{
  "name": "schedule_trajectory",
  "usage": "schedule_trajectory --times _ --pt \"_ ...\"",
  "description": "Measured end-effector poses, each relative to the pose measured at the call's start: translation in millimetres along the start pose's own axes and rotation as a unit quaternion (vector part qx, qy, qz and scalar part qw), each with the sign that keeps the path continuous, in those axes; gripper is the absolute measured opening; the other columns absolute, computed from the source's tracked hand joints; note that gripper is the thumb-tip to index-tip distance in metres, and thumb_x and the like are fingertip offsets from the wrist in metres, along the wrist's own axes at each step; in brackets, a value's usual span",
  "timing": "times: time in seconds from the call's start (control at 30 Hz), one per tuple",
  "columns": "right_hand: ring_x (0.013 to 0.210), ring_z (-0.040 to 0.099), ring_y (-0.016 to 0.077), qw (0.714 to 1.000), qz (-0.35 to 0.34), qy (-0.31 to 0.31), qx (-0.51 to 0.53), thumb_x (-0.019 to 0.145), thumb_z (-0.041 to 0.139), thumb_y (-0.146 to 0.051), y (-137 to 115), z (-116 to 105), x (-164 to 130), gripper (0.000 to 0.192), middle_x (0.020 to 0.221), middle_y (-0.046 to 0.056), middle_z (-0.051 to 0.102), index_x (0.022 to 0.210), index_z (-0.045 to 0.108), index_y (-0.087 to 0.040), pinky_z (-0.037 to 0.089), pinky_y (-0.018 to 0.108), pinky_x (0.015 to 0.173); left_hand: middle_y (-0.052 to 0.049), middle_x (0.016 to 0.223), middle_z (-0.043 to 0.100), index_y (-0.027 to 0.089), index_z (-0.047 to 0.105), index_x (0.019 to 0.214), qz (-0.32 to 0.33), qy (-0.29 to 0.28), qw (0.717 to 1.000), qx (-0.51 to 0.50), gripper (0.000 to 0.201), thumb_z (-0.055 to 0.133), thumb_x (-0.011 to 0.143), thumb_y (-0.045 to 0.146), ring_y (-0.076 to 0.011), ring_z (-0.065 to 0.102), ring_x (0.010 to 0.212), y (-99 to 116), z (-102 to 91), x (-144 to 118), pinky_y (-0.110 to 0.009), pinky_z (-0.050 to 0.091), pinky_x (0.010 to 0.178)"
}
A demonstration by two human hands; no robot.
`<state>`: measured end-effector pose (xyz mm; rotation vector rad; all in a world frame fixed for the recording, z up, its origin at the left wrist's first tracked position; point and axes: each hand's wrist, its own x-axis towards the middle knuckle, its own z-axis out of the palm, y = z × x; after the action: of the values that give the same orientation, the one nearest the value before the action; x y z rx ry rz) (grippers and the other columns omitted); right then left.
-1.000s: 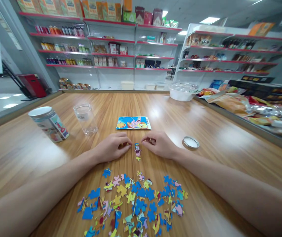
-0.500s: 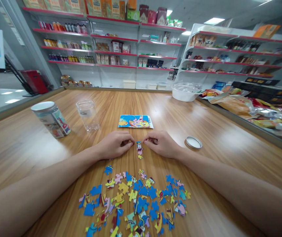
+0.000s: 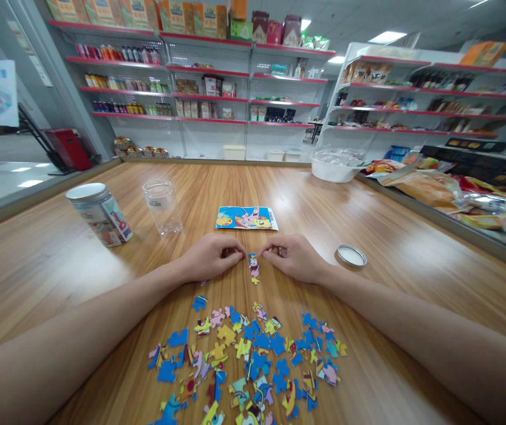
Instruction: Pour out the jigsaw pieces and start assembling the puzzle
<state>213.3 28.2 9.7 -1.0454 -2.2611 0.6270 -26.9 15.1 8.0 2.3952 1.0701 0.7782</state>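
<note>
Table [image 3: 253,186] — puzzle pieces [image 3: 262,341] (mostly loose), lid [image 3: 351,256]

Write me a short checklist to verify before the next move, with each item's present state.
1. Left hand and right hand in view: ok.
2. Puzzle strip visible between the hands: ok.
3. Both hands off the strip: cannot tell; they are very near it.
4. Picture card uncovered: ok.
5. Loose pieces all fully in view: not ok; some are cut off at the bottom edge.

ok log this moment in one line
left hand: beside puzzle strip; right hand: opposite side; loose pieces: scattered, near side; picture card: beyond hands
</note>
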Motion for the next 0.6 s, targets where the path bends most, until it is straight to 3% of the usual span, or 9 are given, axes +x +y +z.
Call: schedule_trajectory --times 0.13,0.2,0.3,0.4,0.5,0.6 --pt "0.05 0.051 0.0117 0.985 0.149 0.071 0.052 0.08 0.058 -0.03 -1 5 8 0.02 0.054 0.0 0.06 0.072 0.07 -0.015 0.036 0.024 0.05 -0.002 0.07 0.067 0.014 0.073 0.089 -0.11 0.083 0.987 -0.077 0.025 0.056 0.088 0.031 -0.0114 0.056 0.062 -2 -2.1 3 -0.022 0.04 0.055" --pt "0.047 0.048 0.0112 0.972 0.182 0.119 0.084 0.078 0.058 -0.031 -3 6 9 0.021 0.052 -0.001 0.057 0.069 0.068 -0.015 0.034 0.024 0.048 0.0 0.065 0.063 0.013 0.073 0.088 -0.131 0.121 0.981 -0.074 0.027 0.055 0.089 0.034 -0.0104 0.051 0.057 -2 -3.2 2 -0.021 0.036 0.052" --pt "0.047 0.047 0.0109 0.971 0.16 0.134 0.113 0.077 0.058 -0.032 -6 5 5 0.021 0.053 -0.001 0.058 0.069 0.067 -0.015 0.033 0.024 0.047 0.002 0.059 0.057 0.014 0.073 0.087 -0.109 0.117 0.987 -0.031 0.027 0.055 0.089 0.033 -0.0096 0.046 0.053 -2 -3.3 0 -0.021 0.033 0.05" --pt "0.053 0.052 0.0119 0.984 0.118 0.102 0.089 0.079 0.058 -0.029 -9 4 -1 0.018 0.061 0.001 0.063 0.073 0.069 -0.015 0.036 0.024 0.05 0.002 0.06 0.058 0.016 0.073 0.089 -0.027 0.053 0.998 0.03 0.02 0.056 0.088 0.027 -0.0105 0.049 0.055 0 -1.4 -3 -0.022 0.038 0.054" --pt "0.057 0.055 0.0124 0.992 0.075 0.086 0.051 0.081 0.057 -0.025 -9 6 -5 0.017 0.066 0.002 0.066 0.075 0.069 -0.015 0.039 0.024 0.053 -0.001 0.072 0.066 0.018 0.072 0.094 0.042 0.002 0.996 0.077 0.019 0.054 0.09 0.024 -0.0125 0.057 0.064 2 0.7 -3 -0.024 0.043 0.062" --pt "0.053 0.051 0.0108 0.998 0.031 0.059 0.015 0.082 0.058 -0.021 -7 10 -6 0.014 0.059 -0.001 0.061 0.079 0.071 -0.016 0.036 0.023 0.052 -0.005 0.086 0.071 0.018 0.07 0.099 0.06 -0.014 0.994 0.096 0.021 0.052 0.094 0.026 -0.0153 0.063 0.075 3 1.1 -4 -0.027 0.047 0.069"
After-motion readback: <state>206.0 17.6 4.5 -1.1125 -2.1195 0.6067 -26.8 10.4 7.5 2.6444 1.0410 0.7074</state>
